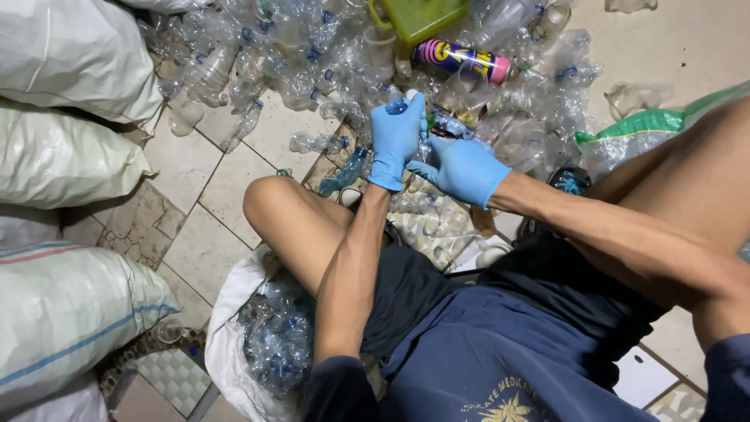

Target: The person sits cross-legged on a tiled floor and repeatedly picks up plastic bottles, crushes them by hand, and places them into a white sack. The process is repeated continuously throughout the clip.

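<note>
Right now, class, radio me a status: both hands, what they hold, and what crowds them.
Left hand and right hand, blue-gloved, both gripping one clear plastic bottle. Heap of crushed bottles just beyond. Open white sack by the left knee.

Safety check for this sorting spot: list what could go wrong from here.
1. Both gloved hands, left hand and right hand, work one clear bottle in a tight grip; it might slip or split.
2. The loose bottle pile crowds the bare knee and could slide.
3. The open sack beside the thigh could tip over.
</note>
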